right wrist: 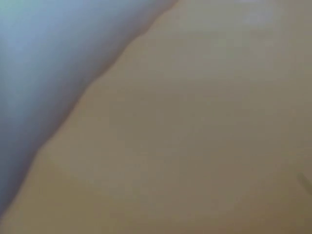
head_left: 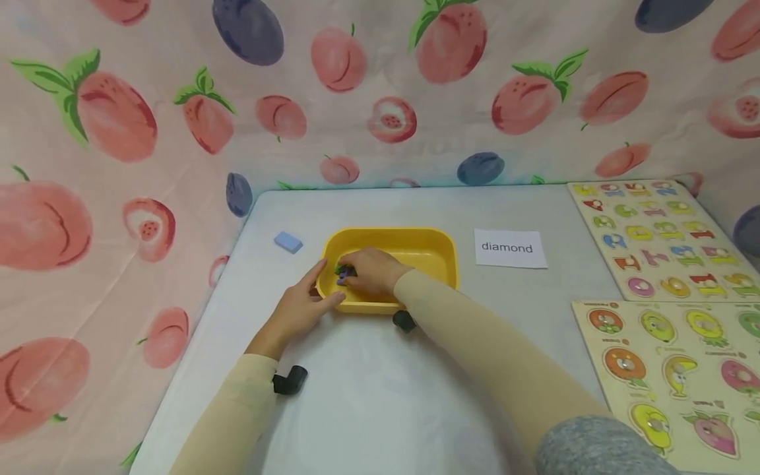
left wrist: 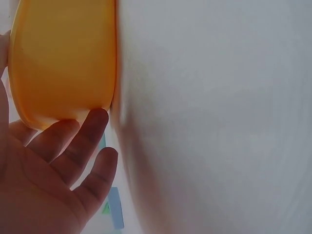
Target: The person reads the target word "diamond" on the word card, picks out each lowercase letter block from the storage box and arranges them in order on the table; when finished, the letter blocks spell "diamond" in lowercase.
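We see the right hand (head_left: 371,270) reaching down into the yellow tray (head_left: 424,245), its fingers curled over small green and purple pieces (head_left: 345,272) at the tray's left end; whether it actually pinches them we cannot tell. The left hand (head_left: 299,307) rests with straight fingers against the tray's outer left wall, touching it. The tray sits on a pale table (head_left: 368,396) backed by a fruit-printed cloth (head_left: 119,132). A blue block (head_left: 288,242) lies left of the tray, a card reading "diamond" (head_left: 510,249) just right of it, and two wooden peg puzzles, letters (head_left: 659,237) and fruit (head_left: 677,376), lie at the right edge.
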A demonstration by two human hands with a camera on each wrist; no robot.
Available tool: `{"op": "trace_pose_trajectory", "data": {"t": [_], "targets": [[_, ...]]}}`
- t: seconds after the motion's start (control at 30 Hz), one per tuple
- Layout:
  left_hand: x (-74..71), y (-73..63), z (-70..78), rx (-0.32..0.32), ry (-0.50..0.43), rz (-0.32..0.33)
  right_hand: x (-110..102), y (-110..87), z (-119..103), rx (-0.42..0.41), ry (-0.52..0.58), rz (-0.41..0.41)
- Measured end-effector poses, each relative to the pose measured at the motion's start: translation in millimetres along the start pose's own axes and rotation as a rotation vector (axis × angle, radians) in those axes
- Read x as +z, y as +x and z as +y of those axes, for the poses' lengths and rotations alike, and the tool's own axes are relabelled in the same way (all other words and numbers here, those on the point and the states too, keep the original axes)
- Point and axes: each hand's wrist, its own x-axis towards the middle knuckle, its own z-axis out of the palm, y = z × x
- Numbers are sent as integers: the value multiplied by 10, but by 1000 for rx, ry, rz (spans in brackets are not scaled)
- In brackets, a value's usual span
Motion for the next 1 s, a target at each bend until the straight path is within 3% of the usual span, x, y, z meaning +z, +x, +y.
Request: {"op": "trace_pose_trajectory", "data": {"t": [0.5, 1.0], "targets": [[0, -2, 15, 12, 15, 15, 11, 29, 3, -3, -86, 35], [19, 15, 6, 2, 4, 11, 26, 33, 13, 18, 18, -12]]}}
